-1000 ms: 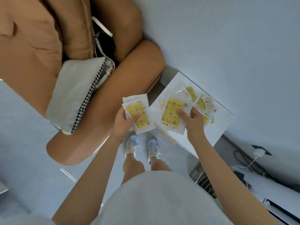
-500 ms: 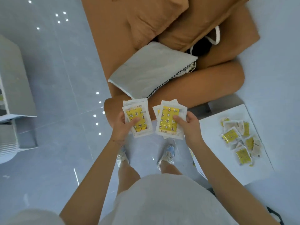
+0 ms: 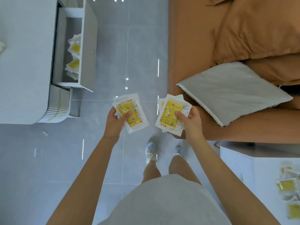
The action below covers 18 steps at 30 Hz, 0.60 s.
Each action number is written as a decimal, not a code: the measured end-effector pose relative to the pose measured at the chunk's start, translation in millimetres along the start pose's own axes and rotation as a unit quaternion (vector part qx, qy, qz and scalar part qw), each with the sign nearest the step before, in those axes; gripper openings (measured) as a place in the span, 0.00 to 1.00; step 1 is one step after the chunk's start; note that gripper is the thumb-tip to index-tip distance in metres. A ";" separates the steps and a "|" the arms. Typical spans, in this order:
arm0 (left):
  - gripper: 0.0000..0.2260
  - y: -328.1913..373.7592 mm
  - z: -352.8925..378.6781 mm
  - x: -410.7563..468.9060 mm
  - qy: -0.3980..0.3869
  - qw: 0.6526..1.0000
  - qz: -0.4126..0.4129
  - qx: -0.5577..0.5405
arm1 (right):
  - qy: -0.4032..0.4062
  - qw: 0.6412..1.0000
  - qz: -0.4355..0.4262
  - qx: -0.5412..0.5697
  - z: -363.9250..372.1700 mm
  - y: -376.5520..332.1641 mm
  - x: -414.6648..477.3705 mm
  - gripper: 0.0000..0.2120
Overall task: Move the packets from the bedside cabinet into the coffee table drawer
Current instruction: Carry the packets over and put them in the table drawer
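Observation:
My left hand (image 3: 115, 122) grips a small stack of white packets with yellow printed fronts (image 3: 131, 113), thumb on top. My right hand (image 3: 190, 122) holds a second stack of the same packets (image 3: 169, 115) the same way. Both stacks hang over the grey tiled floor in front of me. At the upper left the white coffee table (image 3: 24, 62) has its drawer (image 3: 87, 46) pulled open, with several packets (image 3: 73, 57) lying inside. At the lower right the white bedside cabinet (image 3: 240, 161) carries more packets (image 3: 288, 185) on its top.
A tan bed (image 3: 194, 38) with tan pillows fills the upper right, and a grey cushion (image 3: 230, 91) lies on it close to my right hand. My feet in pale sneakers (image 3: 151, 153) stand on the grey tiles between bed and table.
My view has swung left, away from the bedside cabinet; the coffee table and its open drawer have come into sight. Both hands keep their packet stacks.

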<state>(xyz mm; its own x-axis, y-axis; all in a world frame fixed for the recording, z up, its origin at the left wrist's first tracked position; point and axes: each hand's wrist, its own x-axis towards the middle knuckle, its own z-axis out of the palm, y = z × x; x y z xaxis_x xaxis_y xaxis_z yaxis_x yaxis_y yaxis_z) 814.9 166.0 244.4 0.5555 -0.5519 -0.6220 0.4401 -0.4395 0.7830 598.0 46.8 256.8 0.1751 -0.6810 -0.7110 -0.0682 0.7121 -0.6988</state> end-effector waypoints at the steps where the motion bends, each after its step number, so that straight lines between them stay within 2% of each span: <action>1: 0.14 1.6 -8.4 5.3 0.005 1.000 0.002 -0.002 | -0.003 1.000 -0.003 0.006 14.3 -2.7 3.7 0.16; 12: 0.15 47.0 -53.4 89.2 0.065 0.997 -0.020 -0.046 | -0.027 0.996 -0.026 -0.079 119.5 -47.9 90.4 0.20; 18: 0.15 107.7 -68.0 152.1 0.118 0.989 -0.013 -0.084 | -0.071 0.987 -0.021 -0.141 193.1 -96.3 140.8 0.15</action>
<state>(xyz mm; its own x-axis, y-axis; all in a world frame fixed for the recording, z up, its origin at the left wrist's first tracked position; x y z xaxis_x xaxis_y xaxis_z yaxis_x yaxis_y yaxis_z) 994.8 82.9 234.2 0.6832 -0.3521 -0.6397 0.5564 -0.3164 0.7683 818.9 -84.7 239.1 0.3179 -0.6634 -0.6773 -0.3245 0.5951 -0.7352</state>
